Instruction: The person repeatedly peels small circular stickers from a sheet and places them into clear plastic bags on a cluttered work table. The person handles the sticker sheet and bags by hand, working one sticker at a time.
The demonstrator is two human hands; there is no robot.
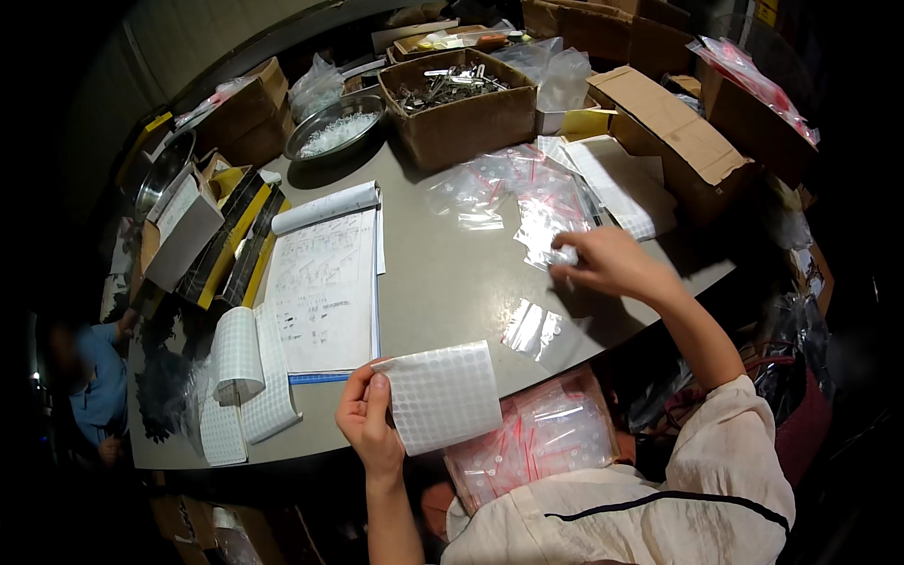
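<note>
My left hand (370, 414) grips the left edge of a white sheet of round stickers (443, 395), thumb on top, held tilted over the table's near edge. My right hand (607, 264) is over the middle right of the table with its fingers curled in toward the thumb; what lies between the fingertips, if anything, is too small to make out. Just beyond and beside it spreads a pile of clear zip bags (541, 202) with red strips. A few more small clear bags (534, 330) lie nearer to me. Below the sticker sheet, a box of red-striped zip bags (532, 433) rests against my lap.
An open notebook (325, 292) with handwriting lies left of centre, beside curled sticker sheets (240, 363). At the back stand a metal bowl (334, 129) of small clear pieces and a carton (461, 122) of metal parts. More cartons (669, 122) line the right. Another person (97, 386) is at far left.
</note>
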